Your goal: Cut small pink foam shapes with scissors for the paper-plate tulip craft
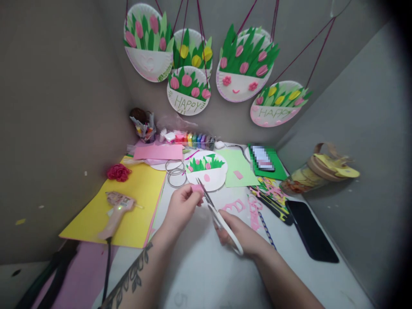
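Between the thumb and fingers of my left hand (184, 201) is a small piece of pink paper (197, 189). My right hand (236, 231) is closed around the handles of white-handled scissors (222, 221). Their blades are parted, pointing up and left, right beside the pink paper. Just beyond lies a white paper plate craft (214, 179) with green paper leaves, pink tulips and a pink oval on it. Pink paper offcuts (234, 206) lie to the right of the scissors.
On the left, a pink glue gun (117, 212) rests on yellow paper (146, 184). Metal rings (176, 178) lie near the plate. A black phone (312, 231), paper scraps (273, 189) and a tumbler (309, 174) are at right. Decorated plates (246, 88) hang on the back wall.
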`<state>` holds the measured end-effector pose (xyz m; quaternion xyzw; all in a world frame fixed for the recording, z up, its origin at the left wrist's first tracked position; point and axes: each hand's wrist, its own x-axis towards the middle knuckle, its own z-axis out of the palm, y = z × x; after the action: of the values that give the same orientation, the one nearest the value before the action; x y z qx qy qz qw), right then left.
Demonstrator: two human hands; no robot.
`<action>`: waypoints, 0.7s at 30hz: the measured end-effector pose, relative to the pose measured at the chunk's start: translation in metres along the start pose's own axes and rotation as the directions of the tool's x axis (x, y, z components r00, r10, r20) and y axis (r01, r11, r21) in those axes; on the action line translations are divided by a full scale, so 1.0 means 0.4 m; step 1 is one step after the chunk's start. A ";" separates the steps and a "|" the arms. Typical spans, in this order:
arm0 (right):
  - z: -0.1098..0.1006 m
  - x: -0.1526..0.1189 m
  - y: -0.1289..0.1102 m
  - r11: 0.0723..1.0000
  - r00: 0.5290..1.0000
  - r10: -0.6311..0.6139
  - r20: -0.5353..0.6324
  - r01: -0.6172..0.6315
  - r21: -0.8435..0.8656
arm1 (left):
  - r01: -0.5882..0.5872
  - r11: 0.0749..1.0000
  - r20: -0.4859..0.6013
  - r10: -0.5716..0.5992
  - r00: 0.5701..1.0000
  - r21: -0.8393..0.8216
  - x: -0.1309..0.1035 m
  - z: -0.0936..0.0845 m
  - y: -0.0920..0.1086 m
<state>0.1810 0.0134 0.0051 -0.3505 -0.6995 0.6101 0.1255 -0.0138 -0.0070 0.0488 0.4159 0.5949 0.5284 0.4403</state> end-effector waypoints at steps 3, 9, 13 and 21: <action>-0.001 0.000 0.003 1.000 1.000 -0.004 0.000 0.004 -0.008 | 0.002 1.000 -0.010 -0.002 1.000 -0.004 0.001 0.000 0.002; -0.003 -0.003 -0.001 1.000 1.000 0.001 0.009 -0.001 0.008 | -0.006 0.999 -0.002 0.006 1.000 0.038 -0.006 0.000 0.016; -0.005 -0.004 -0.004 1.000 1.000 -0.005 -0.001 0.005 -0.004 | -0.007 0.999 -0.009 0.008 1.000 0.035 -0.007 0.000 0.021; -0.006 -0.004 -0.005 1.000 1.000 0.020 0.016 -0.020 0.003 | -0.027 0.999 -0.019 0.028 0.999 0.036 -0.002 -0.005 0.015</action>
<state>0.1831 0.0142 0.0078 -0.3525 -0.6958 0.6152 0.1144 -0.0153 -0.0075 0.0551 0.4266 0.6027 0.5280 0.4195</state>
